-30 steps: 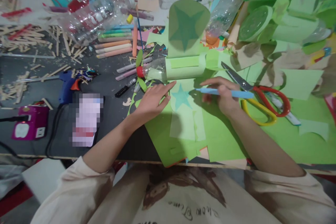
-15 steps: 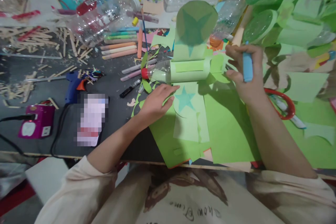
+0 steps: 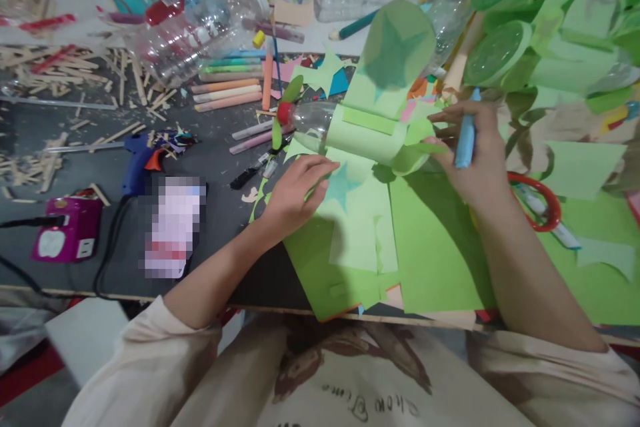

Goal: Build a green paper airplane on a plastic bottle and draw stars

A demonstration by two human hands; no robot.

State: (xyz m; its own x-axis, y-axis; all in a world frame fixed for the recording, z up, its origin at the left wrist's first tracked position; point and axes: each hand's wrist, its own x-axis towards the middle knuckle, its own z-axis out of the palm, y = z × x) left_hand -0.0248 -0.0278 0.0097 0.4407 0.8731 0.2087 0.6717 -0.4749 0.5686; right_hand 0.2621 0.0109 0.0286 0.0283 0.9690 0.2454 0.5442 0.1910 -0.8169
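Note:
A clear plastic bottle (image 3: 314, 119) with a red cap lies wrapped in light green paper (image 3: 367, 137), slanting down to the right. One paper wing with a teal star (image 3: 395, 50) rises behind it; another star (image 3: 344, 187) shows on the light green paper in front. My left hand (image 3: 300, 193) rests beside that front star, fingers stretched out over the paper's edge. In my right hand (image 3: 483, 160) is a blue marker (image 3: 466, 133), held against the palm. Its thumb and fingertips are at the curled green paper (image 3: 415, 150) on the bottle's right end; their exact grip is unclear.
On the left lie a blue glue gun (image 3: 136, 160), a phone (image 3: 175, 227) and a magenta box (image 3: 67, 233) with cords. Markers (image 3: 230, 93) and loose bottles (image 3: 175, 47) lie behind. Green sheets (image 3: 435, 247) cover the front; a red ring-shaped handle (image 3: 553, 207) is at right.
The wrapped bottle has turned, its right end lower and nearer me. The raised wing swung right, uncovering a teal marker behind. My right fingers have come to the bottle's end; my left hand barely moved.

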